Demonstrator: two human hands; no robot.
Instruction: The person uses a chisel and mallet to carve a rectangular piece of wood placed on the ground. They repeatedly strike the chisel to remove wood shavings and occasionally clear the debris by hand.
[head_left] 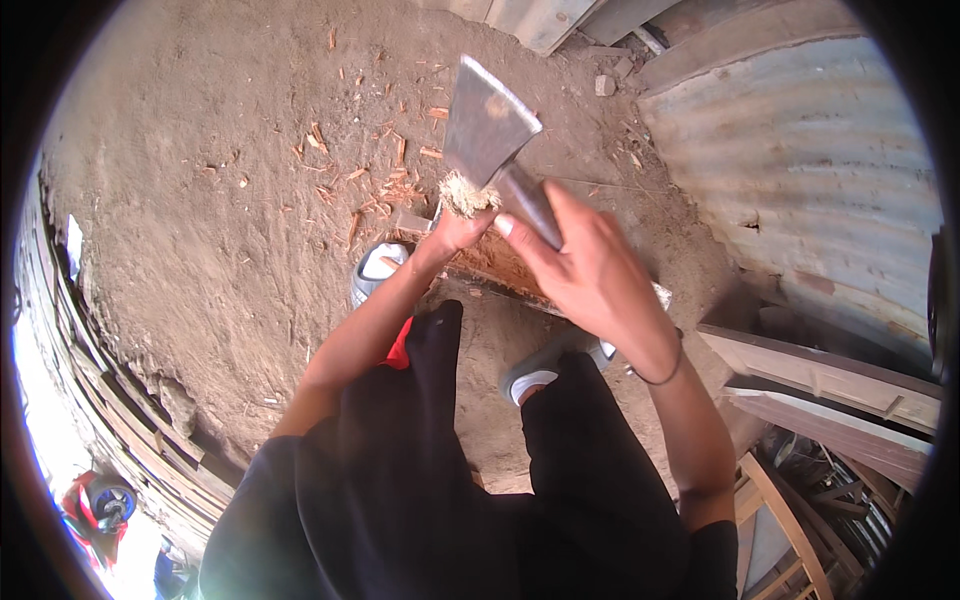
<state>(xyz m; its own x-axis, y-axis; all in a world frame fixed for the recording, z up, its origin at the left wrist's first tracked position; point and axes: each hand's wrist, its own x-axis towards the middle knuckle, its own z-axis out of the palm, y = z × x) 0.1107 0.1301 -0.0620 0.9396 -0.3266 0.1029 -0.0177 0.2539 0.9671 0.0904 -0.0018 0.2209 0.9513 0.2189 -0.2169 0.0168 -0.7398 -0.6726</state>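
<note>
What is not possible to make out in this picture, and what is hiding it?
All in the head view:
- Chopper: handle's lower end, covered by the right hand.
- Left hand: most fingers, behind the pale frayed bundle.
- Right shoe: partly covered by the black trouser leg.
- Red wheeled vehicle: details too small, amid glare.

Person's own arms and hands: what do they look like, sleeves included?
The left hand and right hand are gloveless. A thin dark band circles the right wrist. The forearms are bare below dark, short sleeves.
</note>
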